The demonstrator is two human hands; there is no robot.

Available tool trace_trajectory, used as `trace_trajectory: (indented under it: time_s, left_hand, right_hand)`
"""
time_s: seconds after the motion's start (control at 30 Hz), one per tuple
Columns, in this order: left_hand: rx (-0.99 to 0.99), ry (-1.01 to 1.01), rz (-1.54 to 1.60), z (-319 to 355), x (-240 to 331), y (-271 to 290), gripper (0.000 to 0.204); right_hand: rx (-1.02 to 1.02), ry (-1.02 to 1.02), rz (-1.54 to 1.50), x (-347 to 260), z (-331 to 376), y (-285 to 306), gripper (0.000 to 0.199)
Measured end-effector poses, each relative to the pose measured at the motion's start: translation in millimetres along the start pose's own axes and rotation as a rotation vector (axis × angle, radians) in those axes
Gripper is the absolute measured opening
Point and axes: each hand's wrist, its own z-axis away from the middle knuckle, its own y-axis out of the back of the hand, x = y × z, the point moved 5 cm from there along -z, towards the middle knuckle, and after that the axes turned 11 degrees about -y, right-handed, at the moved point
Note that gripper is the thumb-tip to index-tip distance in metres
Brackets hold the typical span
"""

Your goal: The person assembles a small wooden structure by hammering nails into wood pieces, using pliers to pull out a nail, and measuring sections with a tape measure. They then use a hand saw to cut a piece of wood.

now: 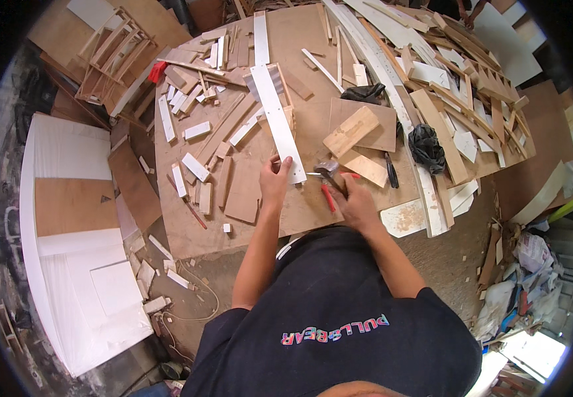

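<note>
The left hand rests with its fingers pressed flat on the near end of a long white strip, which lies lengthwise across the plywood counter, running away from the person. Pressing down there looks meant to keep the strip from sliding while the other hand works at its end; the grip is not closed round the strip, only bearing on it from above.

The right hand has its grip wrapped around a hammer with a red handle, the metal head sitting just beside the strip's near right corner. Held short, close to the head, it probably gives finer control for small taps. A thin pale piece, perhaps a nail or sliver, shows between the hammer head and the strip, too small to identify.

Just beyond the hammer lie two light wooden blocks on a brown board, within easy reach. A black crumpled bag sits farther right among long offcuts, and small white offcuts are scattered to the left. A large white panel lies on the floor at left.
</note>
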Motion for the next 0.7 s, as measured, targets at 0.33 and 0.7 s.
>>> trace_trajectory:
  time_s: [0.33,0.7]
  left_hand:
    - [0.158,0.222,0.127,120,-78,-31,0.037]
    - [-0.221,0.270,-0.027,140,-132,-129,0.029]
  right_hand:
    - [-0.049,-0.055,0.315,156,-26,-10,0.055]
    - [0.074,0.289,0.201,177,-64,-40,0.039]
